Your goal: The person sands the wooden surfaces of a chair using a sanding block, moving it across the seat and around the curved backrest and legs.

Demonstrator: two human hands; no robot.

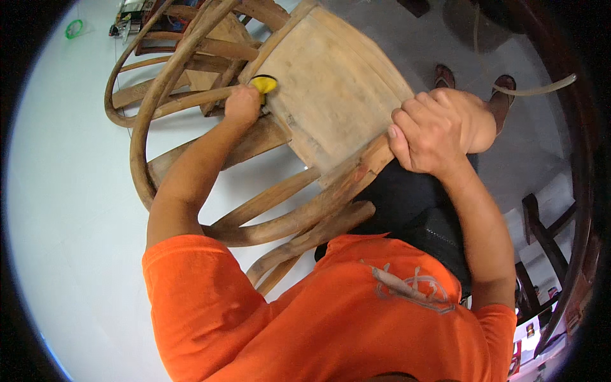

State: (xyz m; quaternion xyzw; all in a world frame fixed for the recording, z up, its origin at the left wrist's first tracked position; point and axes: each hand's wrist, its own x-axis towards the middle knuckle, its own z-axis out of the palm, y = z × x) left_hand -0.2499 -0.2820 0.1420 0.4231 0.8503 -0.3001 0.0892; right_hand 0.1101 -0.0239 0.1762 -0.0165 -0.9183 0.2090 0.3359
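A bare wooden chair (331,83) with a pale, worn seat lies tilted across my lap, its curved frame reaching to the left. My left hand (244,105) is closed around a yellow pad with a black rim (263,83), at the seat's left edge beside the frame. Only part of the pad shows past my fingers. At the seat's right corner, my right hand (429,132) is closed over the end of the wooden frame, thumb on the near side. Its fingertips are partly hidden.
More wooden chair parts (213,48) stand beyond at the upper left, near small items. A green ring (74,28) lies on the pale floor. Two sandalled feet (503,89) and a pale hose (541,90) are at right. Dark wooden furniture (547,245) stands at lower right.
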